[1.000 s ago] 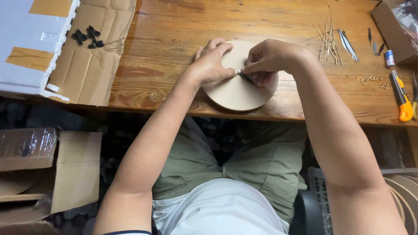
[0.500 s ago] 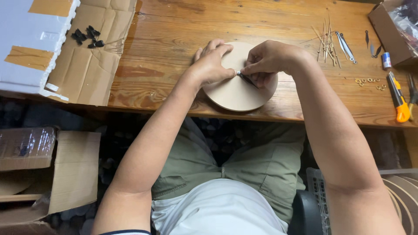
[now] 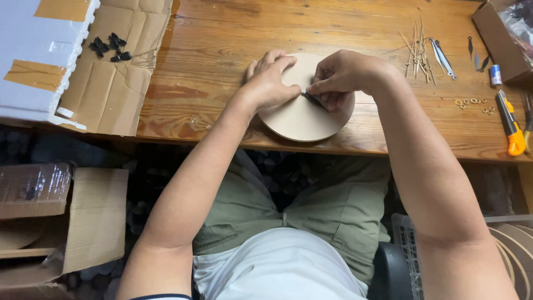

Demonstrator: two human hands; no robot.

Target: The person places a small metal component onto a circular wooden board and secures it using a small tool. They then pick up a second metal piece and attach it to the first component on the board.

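Note:
A round pale wooden disc (image 3: pixel 300 119) lies flat at the near edge of the wooden table (image 3: pixel 222 44). My left hand (image 3: pixel 270 83) presses down on the disc's left part, fingers spread over it. My right hand (image 3: pixel 341 75) sits over the disc's upper right and pinches a small dark tool (image 3: pixel 313 100), its tip meeting my left thumb at a tiny metal piece on the disc. What the piece is, I cannot tell.
Thin sticks and metal pins (image 3: pixel 422 41) lie right of the disc, with small rings (image 3: pixel 472 103) and a yellow utility knife (image 3: pixel 512 125) further right. Flattened cardboard (image 3: pixel 111 83) with black clips (image 3: pixel 110 47) and a white foam board (image 3: pixel 39 55) cover the left. A cardboard box (image 3: pixel 499 33) stands far right.
Almost nothing has moved. Both hands stay on the disc, with only slight shifts of the right fingers around the dark tool.

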